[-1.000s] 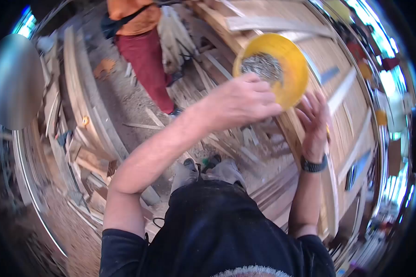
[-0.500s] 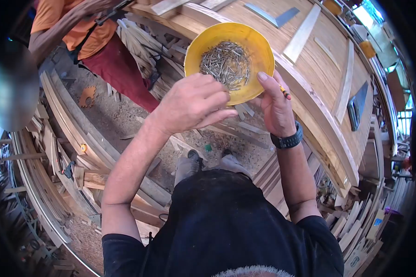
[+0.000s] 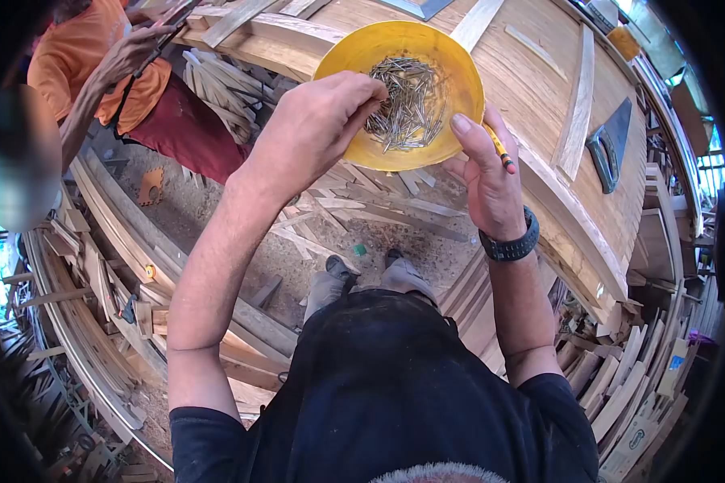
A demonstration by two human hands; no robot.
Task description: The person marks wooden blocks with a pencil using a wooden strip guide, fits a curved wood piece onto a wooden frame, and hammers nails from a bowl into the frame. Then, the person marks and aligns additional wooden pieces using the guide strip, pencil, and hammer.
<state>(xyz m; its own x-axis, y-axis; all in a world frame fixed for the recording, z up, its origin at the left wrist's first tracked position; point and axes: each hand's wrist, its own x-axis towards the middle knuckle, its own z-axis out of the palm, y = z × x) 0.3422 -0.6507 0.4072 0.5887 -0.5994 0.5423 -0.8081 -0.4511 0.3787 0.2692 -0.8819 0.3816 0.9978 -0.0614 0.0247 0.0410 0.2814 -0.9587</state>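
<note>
A yellow plastic bowl (image 3: pixel 459 72) holds a heap of thin metal nails (image 3: pixel 407 105). My right hand (image 3: pixel 491 173) grips the bowl's near right edge, thumb over the rim, and also keeps a yellow pencil (image 3: pixel 501 150) between its fingers. Over the bowl's left side, my left hand (image 3: pixel 322 117) has its fingertips pinched together at the edge of the nails. The exact nails in that pinch are mostly hidden by the fingers.
Right of the bowl, a wooden deck (image 3: pixel 532 101) with a thick curved edge carries loose strips and a handsaw (image 3: pixel 610 149). A person in an orange shirt (image 3: pixel 97 64) stands at upper left. Curved planks (image 3: pixel 177 266) lie at left; wood offcuts (image 3: pixel 379 209) litter the ground.
My left hand has moved from the bowl's near rim up into the nails at its left side. The bowl sits slightly higher in view, and the other person's arm has shifted.
</note>
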